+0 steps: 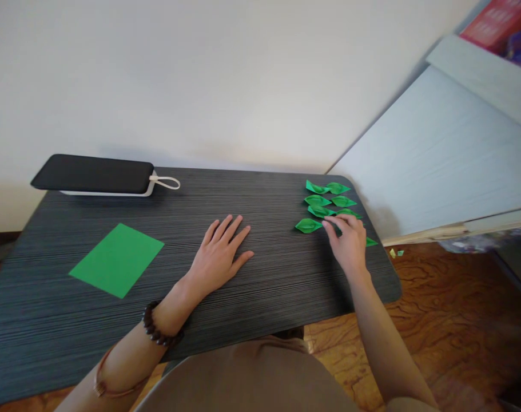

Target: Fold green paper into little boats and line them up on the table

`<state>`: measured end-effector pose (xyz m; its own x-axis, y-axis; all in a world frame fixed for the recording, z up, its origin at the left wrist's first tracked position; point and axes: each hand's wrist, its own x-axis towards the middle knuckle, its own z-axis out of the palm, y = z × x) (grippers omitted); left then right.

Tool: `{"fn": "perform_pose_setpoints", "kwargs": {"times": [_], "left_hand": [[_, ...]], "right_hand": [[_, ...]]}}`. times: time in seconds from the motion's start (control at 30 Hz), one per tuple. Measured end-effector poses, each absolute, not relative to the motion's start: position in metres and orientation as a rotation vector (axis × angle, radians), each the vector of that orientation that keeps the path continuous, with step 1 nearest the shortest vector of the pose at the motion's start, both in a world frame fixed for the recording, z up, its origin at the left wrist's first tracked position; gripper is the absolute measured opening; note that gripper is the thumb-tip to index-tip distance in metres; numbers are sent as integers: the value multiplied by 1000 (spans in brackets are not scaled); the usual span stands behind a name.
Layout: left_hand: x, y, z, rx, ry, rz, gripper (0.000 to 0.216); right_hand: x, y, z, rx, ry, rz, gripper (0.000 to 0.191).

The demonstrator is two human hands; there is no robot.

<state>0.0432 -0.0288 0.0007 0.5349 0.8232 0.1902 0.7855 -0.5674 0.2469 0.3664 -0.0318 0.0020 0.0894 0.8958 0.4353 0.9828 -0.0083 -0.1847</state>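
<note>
My left hand (221, 252) lies flat on the dark striped table (264, 286), fingers stretched out and holding nothing. My right hand (348, 240) rests at the table's right side, its fingertips touching one of several small folded green paper pieces (327, 201) laid out in rows. One folded piece (308, 225) lies just left of those fingertips. Another green bit (370, 242) peeks out from under the hand's right side. A flat sheet of green paper (118, 259) lies on the left part of the table, well away from both hands.
A black slab-shaped device (92, 173) on a white base with a white loop cord (168, 182) sits at the table's back left. A pale blue board (440, 154) leans at the right. Small paper scraps (396, 252) lie on the wooden floor.
</note>
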Motion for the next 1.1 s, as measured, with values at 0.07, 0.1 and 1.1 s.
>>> {"fn": "perform_pose_setpoints", "kwargs": {"times": [0.07,0.1,1.1], "left_hand": [[43,-29,0,2640,1390,434,51],[43,-28,0,2642,1388,432,51],[44,-30,0,2620,1408,486,48]], "right_hand": [[363,-33,1,-1943,-1839,-250,27],[361,-33,1,-1939,-1841,-238,28],[293,-41,1,-1707,-2036,-89,22]]}}
